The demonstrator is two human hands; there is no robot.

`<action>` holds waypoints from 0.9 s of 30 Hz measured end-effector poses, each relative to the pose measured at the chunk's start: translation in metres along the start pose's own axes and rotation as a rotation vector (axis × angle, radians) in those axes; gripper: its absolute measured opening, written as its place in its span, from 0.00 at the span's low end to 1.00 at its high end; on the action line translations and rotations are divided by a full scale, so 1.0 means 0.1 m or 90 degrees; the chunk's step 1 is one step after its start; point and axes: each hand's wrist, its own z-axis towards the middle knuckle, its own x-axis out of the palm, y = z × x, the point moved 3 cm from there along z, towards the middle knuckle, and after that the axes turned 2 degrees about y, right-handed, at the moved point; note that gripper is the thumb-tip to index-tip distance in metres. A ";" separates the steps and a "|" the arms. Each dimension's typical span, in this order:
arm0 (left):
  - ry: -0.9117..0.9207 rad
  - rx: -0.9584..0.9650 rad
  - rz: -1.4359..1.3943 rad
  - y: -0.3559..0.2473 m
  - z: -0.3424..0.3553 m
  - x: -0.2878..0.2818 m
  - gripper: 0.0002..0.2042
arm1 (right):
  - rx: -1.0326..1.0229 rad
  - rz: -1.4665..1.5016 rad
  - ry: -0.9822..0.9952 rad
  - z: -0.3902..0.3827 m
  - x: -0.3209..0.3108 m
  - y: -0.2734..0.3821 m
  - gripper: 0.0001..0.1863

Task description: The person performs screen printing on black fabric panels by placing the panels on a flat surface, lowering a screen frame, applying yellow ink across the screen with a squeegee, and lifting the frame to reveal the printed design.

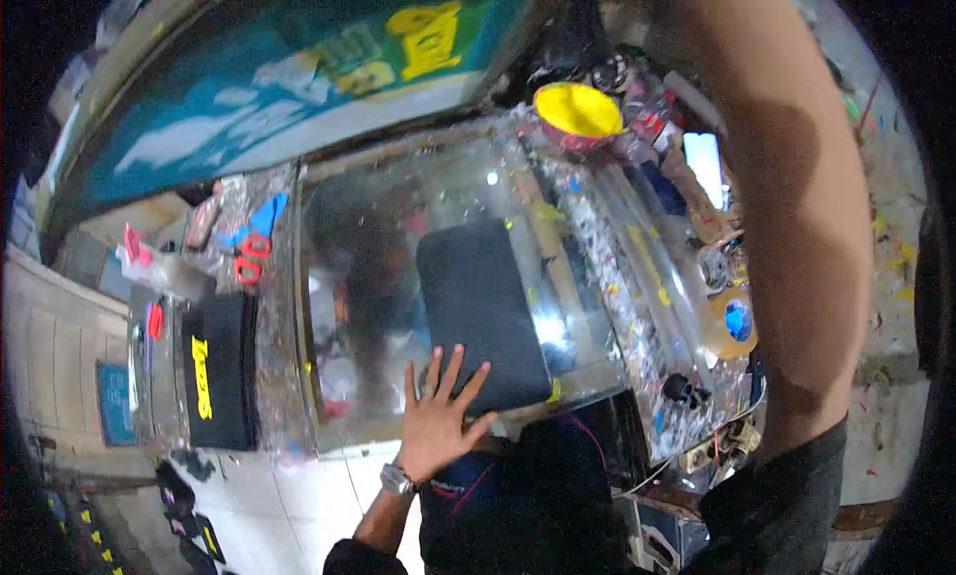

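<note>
A plain black rectangular piece (pixel 478 301), flat like fabric or foam sheet, lies on the glass tabletop (pixel 363 276) in front of me. My left hand (pixel 440 416), with a watch on its wrist, rests with fingers spread on the near left part of that piece. It grips nothing. My right forearm rises large along the right side and leaves the picture at the top, so my right hand is out of sight.
On the left lie a stack of black pieces with yellow lettering (pixel 221 376) and red-handled scissors (pixel 251 260). A yellow bowl (pixel 579 112) stands at the back right. Nearer, on the cluttered right side, are a lit phone (pixel 703 167) and a tape roll (pixel 730 341). A printed screen frame (pixel 229 147) leans behind.
</note>
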 end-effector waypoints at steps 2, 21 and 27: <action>0.012 0.005 0.011 -0.02 -0.01 0.01 0.33 | 0.046 -0.043 -0.004 -0.10 -0.12 -0.01 0.24; -0.624 -0.423 -0.984 0.30 -1.12 -0.78 0.25 | -0.105 0.028 -0.156 -2.98 1.26 0.39 0.22; -0.456 -0.514 -0.825 0.37 -1.40 -0.12 0.18 | 0.059 0.079 -0.035 -3.36 1.26 -0.72 0.14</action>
